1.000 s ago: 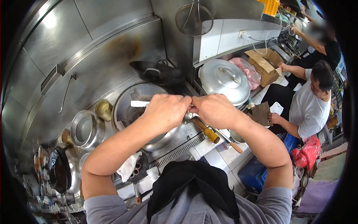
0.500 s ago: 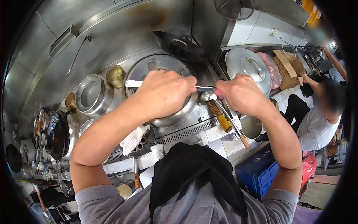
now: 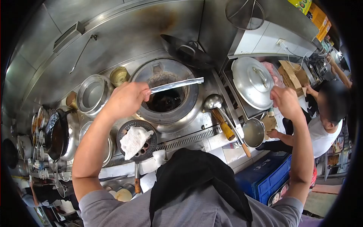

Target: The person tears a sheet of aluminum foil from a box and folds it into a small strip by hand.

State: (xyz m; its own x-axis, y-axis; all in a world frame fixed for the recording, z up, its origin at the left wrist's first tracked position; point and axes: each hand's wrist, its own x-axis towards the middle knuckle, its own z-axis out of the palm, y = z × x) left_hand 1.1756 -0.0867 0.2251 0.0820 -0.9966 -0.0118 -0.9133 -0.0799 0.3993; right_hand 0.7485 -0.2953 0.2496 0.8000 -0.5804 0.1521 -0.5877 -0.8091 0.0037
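My left hand [image 3: 126, 100] is closed, pinching one end of a thin, flat silvery-white strip [image 3: 177, 84] that looks like folded foil. The strip reaches to the right over the wok burner [image 3: 193, 108], whose dark round opening shows beneath it. My right hand [image 3: 286, 101] is raised at the right, in front of the lidded metal pot's lid [image 3: 250, 81]. Its fingers are curled closed; whatever they may hold is hidden. Between the hands, on the counter, lie a ladle [image 3: 214, 102] and a bamboo brush [image 3: 227, 129].
A white cloth [image 3: 135, 142] lies on a perforated skimmer [image 3: 152, 146] at the front. Metal pots [image 3: 107, 90] stand left of the burner; a black wok [image 3: 185, 51] leans behind it. A saucepan [image 3: 254, 132], a blue crate [image 3: 261, 178] and a co-worker [image 3: 321, 132] are at right.
My hands have moved apart, left hand leftward and right hand rightward. The strip has left my right hand and stays in my left. The burner opening shows now. The co-worker has leaned forward.
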